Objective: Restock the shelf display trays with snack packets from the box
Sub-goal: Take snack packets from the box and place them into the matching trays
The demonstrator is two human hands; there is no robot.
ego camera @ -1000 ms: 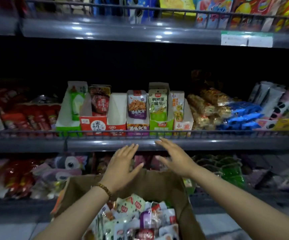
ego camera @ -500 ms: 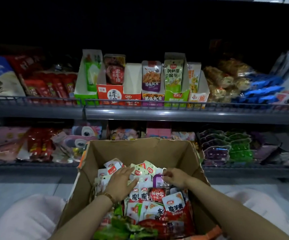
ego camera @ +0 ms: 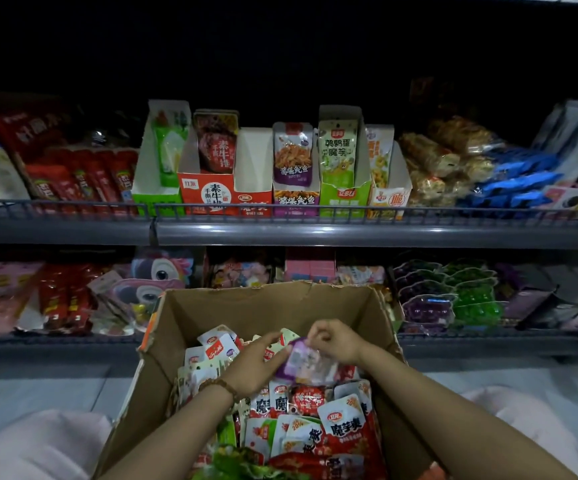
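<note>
Hands both low inside the cardboard box (ego camera: 267, 301), which sits near centre with its top open. Right hand (ego camera: 338, 341): fingers curled, pinching the top edge of a purple packet (ego camera: 310, 363), which is raised just above the heap, tilted and blurred. Left hand (ego camera: 251, 367): fingers reach right and touch the packet's left edge; whether it actually grips cannot be told through the blur. Beaded bracelet (ego camera: 216, 385) on the left wrist. Box is filled with loose snack packets (ego camera: 344, 427) — mostly red-and-white, some green at the near edge.

Far side: upper shelf (ego camera: 315, 233) carries six cardboard display trays (ego camera: 344, 197) side by side behind a wire rail. Left to right: green, red, red-and-white, purple, green, orange. Red-and-white tray (ego camera: 254, 168) shows only its bare white inner walls. Purple tray (ego camera: 294, 202) has a purple-printed pouch standing upright in it; the trays on either side also hold upright pouches. Lower shelf (ego camera: 488, 344) runs behind the box, stocked with mixed bags.
</note>
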